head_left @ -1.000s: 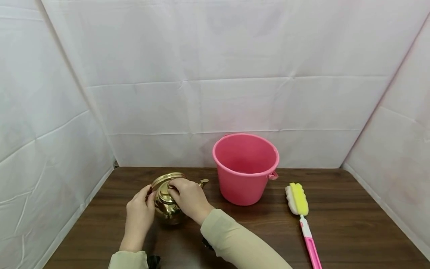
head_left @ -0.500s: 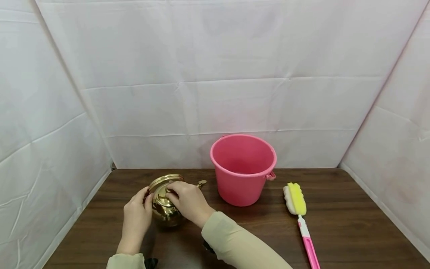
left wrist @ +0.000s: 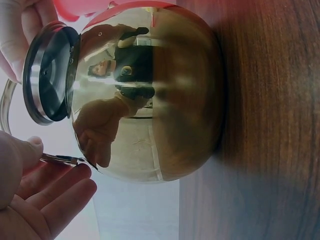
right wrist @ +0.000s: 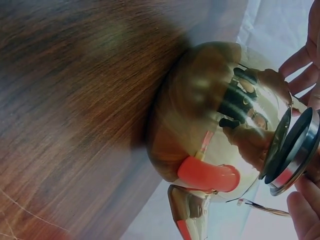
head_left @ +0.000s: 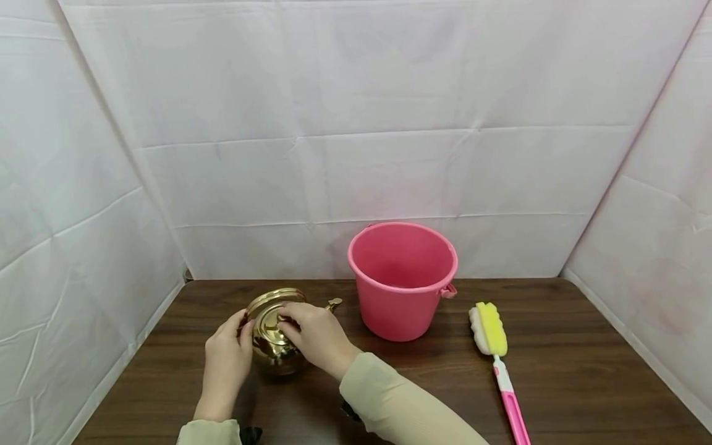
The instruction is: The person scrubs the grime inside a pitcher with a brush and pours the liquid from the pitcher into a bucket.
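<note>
A shiny gold-coloured teapot (head_left: 278, 360) stands on the dark wooden table, its spout pointing right. My left hand (head_left: 227, 358) grips the side of its arched handle (head_left: 289, 290), thumb and fingers around the metal in the left wrist view. Above the pot my right hand (head_left: 318, 335) pinches the top of the round lid (head_left: 270, 324); the knob is hidden by the fingers. Both wrist views show the lid (left wrist: 47, 75) tilted, with a gap between it and the pot's mouth on the near side. Reflections cover the pot's body (right wrist: 210, 115).
A pink bucket (head_left: 389, 312) stands just right of the spout. Farther right lies a sponge brush (head_left: 492, 330) with a yellow and white head and a pink handle. White cloth walls (head_left: 389, 173) close off the back and sides of the table (head_left: 578, 371).
The head view has shifted slightly. My right wrist has moved a little to the right, and the lid looks more tilted. My left hand keeps its grip on the handle.
</note>
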`<state>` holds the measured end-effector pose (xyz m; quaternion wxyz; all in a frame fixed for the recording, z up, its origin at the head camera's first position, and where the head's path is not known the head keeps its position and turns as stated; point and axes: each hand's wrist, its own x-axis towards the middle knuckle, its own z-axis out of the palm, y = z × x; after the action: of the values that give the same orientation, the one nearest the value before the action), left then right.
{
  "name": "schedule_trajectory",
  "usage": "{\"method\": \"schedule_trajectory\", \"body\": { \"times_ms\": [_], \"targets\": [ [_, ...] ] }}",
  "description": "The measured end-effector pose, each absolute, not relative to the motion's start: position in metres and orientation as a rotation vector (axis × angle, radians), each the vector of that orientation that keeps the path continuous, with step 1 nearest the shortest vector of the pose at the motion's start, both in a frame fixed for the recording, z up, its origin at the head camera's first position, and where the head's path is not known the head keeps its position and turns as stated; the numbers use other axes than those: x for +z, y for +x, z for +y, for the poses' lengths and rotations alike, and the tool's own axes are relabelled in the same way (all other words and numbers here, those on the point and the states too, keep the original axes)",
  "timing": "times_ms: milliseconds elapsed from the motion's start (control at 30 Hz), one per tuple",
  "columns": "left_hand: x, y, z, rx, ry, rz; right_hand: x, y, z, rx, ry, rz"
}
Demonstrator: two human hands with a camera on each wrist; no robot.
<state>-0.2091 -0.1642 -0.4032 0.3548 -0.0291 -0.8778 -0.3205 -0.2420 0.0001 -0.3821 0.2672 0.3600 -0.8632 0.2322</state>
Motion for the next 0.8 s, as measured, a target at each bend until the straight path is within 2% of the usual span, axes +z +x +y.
{"method": "schedule_trajectory", "body": {
  "times_ms": [800],
  "targets": [
    [-0.404,-0.21,-0.164,-0.83,-0.076,-2.258,-0.385,-0.237,0.011,0.69,1.009,-2.288]
  ]
}}
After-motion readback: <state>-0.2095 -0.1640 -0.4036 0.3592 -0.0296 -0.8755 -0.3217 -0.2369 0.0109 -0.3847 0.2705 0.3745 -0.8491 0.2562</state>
